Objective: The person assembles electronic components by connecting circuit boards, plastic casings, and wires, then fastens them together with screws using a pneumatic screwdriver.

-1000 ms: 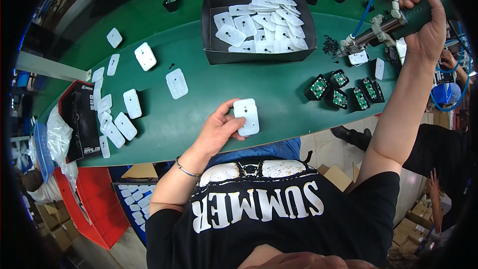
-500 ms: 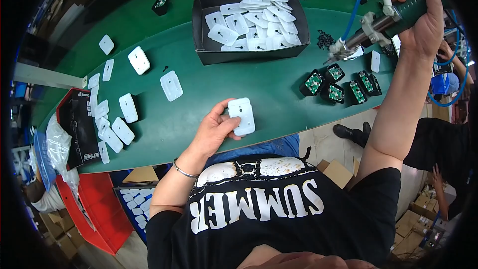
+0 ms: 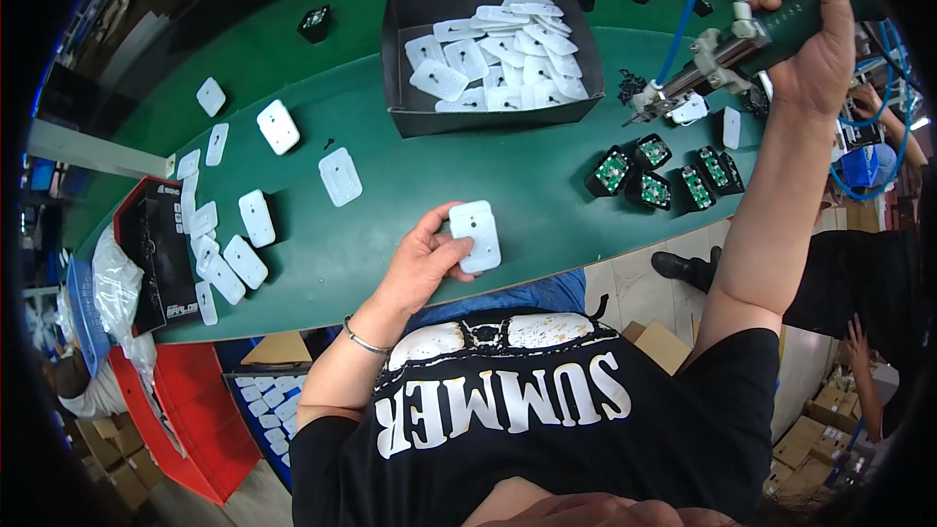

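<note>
Held casing (image 3: pixel 482 232): smooth plastic. Driver barrel (image 3: pixel 687 84): glossy metal. Shirt (image 3: pixel 547 468): matt cloth.

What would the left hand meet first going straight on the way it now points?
Probably the near wall of the black box; green tabletop lies between, past the white cover the left hand holds. Depth is unclear.

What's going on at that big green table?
A person holds a white piece in the left hand, near the front of the green table, and a metal tool with blue hoses in the right hand. Black cases with green circuit boards sit toward the right. Farther back, a black box holds lots of white plates.
</note>
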Motion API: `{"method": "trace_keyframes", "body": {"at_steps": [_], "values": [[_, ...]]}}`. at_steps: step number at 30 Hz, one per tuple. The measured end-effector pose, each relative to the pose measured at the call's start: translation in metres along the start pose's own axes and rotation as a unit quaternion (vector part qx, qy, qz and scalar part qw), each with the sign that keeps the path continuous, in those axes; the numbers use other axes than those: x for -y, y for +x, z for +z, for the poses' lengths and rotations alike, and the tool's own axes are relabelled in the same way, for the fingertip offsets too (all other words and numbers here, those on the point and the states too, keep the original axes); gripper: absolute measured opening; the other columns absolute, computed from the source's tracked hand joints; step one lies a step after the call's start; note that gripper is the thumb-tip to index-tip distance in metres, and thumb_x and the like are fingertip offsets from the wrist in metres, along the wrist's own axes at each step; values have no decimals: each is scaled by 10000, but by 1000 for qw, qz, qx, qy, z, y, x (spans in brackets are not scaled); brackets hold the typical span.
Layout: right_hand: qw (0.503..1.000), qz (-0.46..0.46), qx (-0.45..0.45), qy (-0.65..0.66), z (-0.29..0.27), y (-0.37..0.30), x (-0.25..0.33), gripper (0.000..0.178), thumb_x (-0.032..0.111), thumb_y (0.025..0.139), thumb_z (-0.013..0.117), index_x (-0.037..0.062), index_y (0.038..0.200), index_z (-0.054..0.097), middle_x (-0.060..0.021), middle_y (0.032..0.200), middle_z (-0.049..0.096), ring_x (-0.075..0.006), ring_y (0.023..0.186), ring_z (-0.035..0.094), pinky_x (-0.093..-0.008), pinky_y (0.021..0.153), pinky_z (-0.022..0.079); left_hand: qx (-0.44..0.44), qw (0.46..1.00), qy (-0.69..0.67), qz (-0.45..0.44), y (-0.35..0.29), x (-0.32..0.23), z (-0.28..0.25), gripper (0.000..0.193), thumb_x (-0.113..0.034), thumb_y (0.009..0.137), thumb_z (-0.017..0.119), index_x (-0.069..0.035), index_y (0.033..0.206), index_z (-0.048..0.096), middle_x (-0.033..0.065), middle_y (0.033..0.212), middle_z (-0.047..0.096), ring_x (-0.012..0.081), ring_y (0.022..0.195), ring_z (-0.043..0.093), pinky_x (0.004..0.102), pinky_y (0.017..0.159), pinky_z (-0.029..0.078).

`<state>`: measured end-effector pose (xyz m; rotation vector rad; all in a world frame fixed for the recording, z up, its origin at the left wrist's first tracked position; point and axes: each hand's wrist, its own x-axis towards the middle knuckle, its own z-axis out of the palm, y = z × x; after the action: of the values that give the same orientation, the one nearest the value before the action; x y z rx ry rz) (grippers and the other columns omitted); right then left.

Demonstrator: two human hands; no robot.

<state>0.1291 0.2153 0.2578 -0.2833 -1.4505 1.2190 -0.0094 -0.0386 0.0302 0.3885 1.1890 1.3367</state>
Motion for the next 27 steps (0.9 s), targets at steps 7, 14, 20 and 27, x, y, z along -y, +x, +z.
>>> {"method": "trace_keyframes", "body": {"at_steps": [7, 14, 20, 27], "values": [[998, 10, 50, -22, -9, 10, -24, 217, 222, 802, 617, 18, 747, 567, -53, 619, 555, -135, 556, 539, -264, 559, 451, -38, 999, -9, 15, -4, 6, -3, 507, -20, 816, 502, -16, 1287, 314, 141, 945, 585, 216, 734, 619, 304, 585, 534], [994, 34, 48, 87, -8, 9, -9, 181, 158, 743, 666, 14, 764, 558, -29, 621, 542, -94, 510, 518, -231, 479, 444, -22, 1000, -14, 17, -6, 7, 2, 430, -25, 822, 495, -34, 1234, 371, 121, 957, 580, 215, 731, 628, 290, 538, 555], [995, 25, 70, 64, -11, 11, -12, 206, 215, 772, 660, 38, 766, 555, -48, 610, 544, -122, 535, 529, -253, 490, 450, -30, 999, -19, 20, -2, 6, 4, 421, -28, 824, 494, -37, 1229, 380, 121, 966, 579, 222, 715, 632, 291, 533, 559], [989, 44, 91, 112, -9, 6, -7, 185, 177, 761, 664, 23, 747, 561, -23, 628, 539, -91, 525, 522, -227, 484, 447, -36, 999, -6, 28, -1, 5, 4, 408, -55, 840, 485, -42, 1232, 375, 151, 962, 595, 228, 723, 636, 278, 531, 551]]}}
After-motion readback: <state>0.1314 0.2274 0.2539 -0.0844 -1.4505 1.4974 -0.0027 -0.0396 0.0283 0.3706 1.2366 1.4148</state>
